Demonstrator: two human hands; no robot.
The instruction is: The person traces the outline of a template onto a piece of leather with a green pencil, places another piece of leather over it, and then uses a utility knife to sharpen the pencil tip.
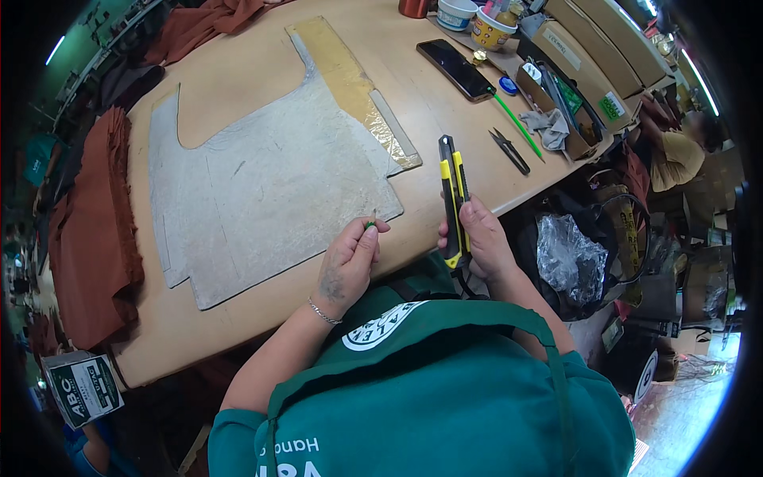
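Observation:
My right hand [477, 226] grips a black and yellow snap-off utility knife [451, 195] upright at the front edge of the wooden table. My left hand [354, 262] pinches a short green pencil-like piece [371, 223] near the lower right of a large grey cut template [254, 207], which has gold tape [338, 71] along its upper right side. The template lies flat on the table [214, 95] and has a curved cut-out at its top.
Rust-brown fabric [91, 222] lies on the left. A phone [455, 70], green stick [518, 122], snips [509, 151], cups [491, 30] and cardboard boxes [580, 60] are at upper right. A black bag [532, 262] with plastic and a seated person [674, 163] are to the right.

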